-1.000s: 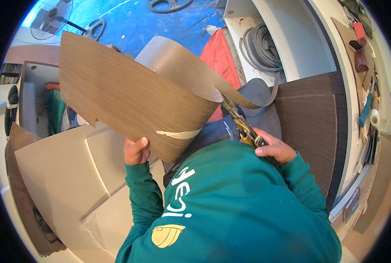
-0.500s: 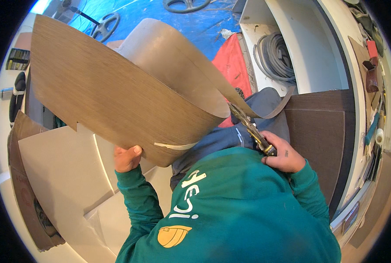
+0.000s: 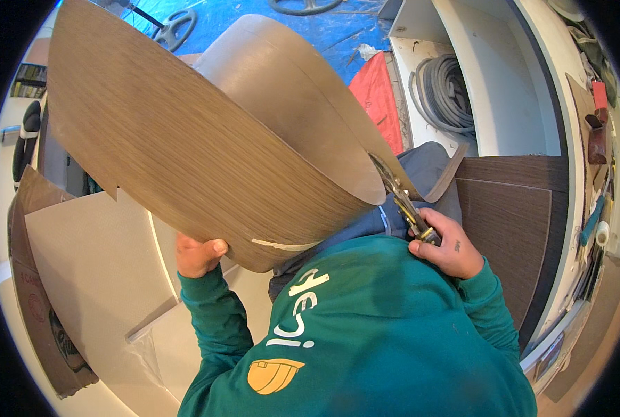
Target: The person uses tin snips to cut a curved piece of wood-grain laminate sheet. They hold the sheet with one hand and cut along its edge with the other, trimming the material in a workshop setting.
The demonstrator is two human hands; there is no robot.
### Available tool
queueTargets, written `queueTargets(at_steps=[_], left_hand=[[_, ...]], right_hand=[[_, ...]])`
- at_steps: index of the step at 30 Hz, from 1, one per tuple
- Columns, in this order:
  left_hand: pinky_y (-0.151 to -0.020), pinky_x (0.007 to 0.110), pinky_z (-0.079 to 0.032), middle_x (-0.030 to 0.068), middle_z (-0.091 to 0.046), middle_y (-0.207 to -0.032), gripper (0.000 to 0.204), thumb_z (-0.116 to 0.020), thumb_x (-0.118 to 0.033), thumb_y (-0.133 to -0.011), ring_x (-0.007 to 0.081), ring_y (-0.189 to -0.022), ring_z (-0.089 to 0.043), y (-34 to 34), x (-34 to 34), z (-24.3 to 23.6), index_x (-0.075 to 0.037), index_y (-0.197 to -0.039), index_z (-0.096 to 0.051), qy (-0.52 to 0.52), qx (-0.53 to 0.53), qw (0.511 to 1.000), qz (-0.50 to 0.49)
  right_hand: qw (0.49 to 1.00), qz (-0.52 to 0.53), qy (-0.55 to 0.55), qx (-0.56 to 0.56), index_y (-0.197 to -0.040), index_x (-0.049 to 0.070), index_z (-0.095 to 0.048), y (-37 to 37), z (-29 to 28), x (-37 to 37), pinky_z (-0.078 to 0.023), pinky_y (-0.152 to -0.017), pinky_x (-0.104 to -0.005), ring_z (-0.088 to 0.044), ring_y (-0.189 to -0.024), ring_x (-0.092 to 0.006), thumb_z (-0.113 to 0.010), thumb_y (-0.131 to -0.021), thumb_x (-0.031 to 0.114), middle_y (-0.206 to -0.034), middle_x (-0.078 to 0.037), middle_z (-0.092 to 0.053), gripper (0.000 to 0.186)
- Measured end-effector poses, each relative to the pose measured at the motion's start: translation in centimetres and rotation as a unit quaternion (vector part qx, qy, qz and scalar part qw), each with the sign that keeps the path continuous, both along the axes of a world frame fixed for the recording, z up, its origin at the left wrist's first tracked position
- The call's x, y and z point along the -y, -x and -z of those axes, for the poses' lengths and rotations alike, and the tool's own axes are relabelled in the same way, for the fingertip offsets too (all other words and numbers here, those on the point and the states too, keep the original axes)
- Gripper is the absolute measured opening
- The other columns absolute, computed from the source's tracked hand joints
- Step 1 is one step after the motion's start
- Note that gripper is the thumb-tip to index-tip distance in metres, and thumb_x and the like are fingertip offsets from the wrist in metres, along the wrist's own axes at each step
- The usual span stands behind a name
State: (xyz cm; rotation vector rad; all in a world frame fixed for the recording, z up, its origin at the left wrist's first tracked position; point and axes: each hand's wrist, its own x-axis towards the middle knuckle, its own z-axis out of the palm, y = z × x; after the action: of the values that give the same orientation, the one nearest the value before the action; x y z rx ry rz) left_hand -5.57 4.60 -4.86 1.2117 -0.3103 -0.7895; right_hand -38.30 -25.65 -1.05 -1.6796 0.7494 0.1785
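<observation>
A large curled sheet of brown wood-grain laminate arches in front of me, its smooth inner face turned up where it rolls over. My left hand pinches its near edge, thumb on the wood-grain face. A pale strip marks the sheet close to that hand. In my right hand is a pair of metal snips, the fingers wrapped round the handles. The blades meet the laminate's edge, where a narrow strip curls away beyond them toward my leg.
A coiled grey hose lies in a white cabinet at the far right. Tools, including a teal-handled one, line the right side. Large pale panels and a cardboard piece sit at left. Blue sheeting covers the far floor.
The laminate has shifted slightly, its curl bulging nearer and to the right. The snips have moved a little right and down along with the sheet. Both hands keep their hold.
</observation>
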Motion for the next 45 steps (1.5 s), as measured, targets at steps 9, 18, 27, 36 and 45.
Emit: queueTargets(at_steps=[9, 18, 27, 36, 45], left_hand=[[-0.106, 0.046, -0.045, 0.0179, -0.062, -0.133, 0.093, -0.093, -0.011, -0.064, 0.0325, -0.122, -0.059, 1.4, -0.8, 0.1, 0.004, -0.142, -0.045, -0.032, 0.015, 0.999, -0.006], [-0.106, 0.046, -0.044, 0.0157, -0.063, -0.131, 0.088, -0.091, -0.007, -0.065, 0.0305, -0.121, -0.059, 2.3, -0.9, -1.1, 0.003, -0.141, -0.048, -0.047, 0.013, 0.999, 0.013], [-0.105, 0.046, -0.045, 0.0171, -0.063, -0.13, 0.084, -0.088, -0.004, -0.068, 0.0315, -0.119, -0.06, 2.8, 0.1, -1.1, 0.003, -0.141, -0.047, -0.022, 0.003, 1.0, -0.003], [-0.104, 0.045, -0.047, 0.0179, -0.063, -0.13, 0.08, -0.086, -0.001, -0.07, 0.0317, -0.12, -0.061, 2.8, 0.4, -1.3, 0.003, -0.14, -0.048, -0.015, -0.004, 1.0, -0.001], [-0.106, 0.046, -0.046, 0.0172, -0.063, -0.131, 0.08, -0.085, 0.002, -0.069, 0.0314, -0.122, -0.06, 2.5, 0.2, -1.2, 0.003, -0.141, -0.048, -0.014, 0.003, 1.0, 0.001]], right_hand=[[1.0, -0.003, 0.007, 0.017, -0.123, -0.002, -0.06, 0.3, 0.1, -0.2, -0.049, -0.09, -0.0361, -0.062, -0.096, -0.0236, -0.075, -0.085, 0.027, -0.103, -0.015, -0.064, 0.05], [1.0, -0.008, 0.014, 0.012, -0.118, -0.002, -0.061, 0.2, -0.2, -0.3, -0.048, -0.084, -0.0367, -0.061, -0.09, -0.0237, -0.068, -0.093, 0.041, -0.095, -0.014, -0.063, 0.05], [0.997, -0.001, -0.065, 0.048, -0.114, -0.002, -0.062, 0.3, 0.0, 0.0, -0.047, -0.084, -0.0347, -0.058, -0.09, -0.0183, -0.063, -0.097, 0.041, -0.094, -0.01, -0.064, 0.047], [0.999, 0.002, -0.028, 0.043, -0.113, -0.002, -0.062, 0.9, 1.0, -0.3, -0.048, -0.08, -0.0347, -0.059, -0.086, -0.0192, -0.064, -0.097, 0.043, -0.091, -0.012, -0.063, 0.048], [0.999, 0.027, 0.037, 0.029, -0.115, -0.004, -0.062, 0.7, 1.3, -0.9, -0.05, -0.078, -0.0382, -0.065, -0.083, -0.0266, -0.067, -0.096, 0.041, -0.089, -0.019, -0.066, 0.05]])
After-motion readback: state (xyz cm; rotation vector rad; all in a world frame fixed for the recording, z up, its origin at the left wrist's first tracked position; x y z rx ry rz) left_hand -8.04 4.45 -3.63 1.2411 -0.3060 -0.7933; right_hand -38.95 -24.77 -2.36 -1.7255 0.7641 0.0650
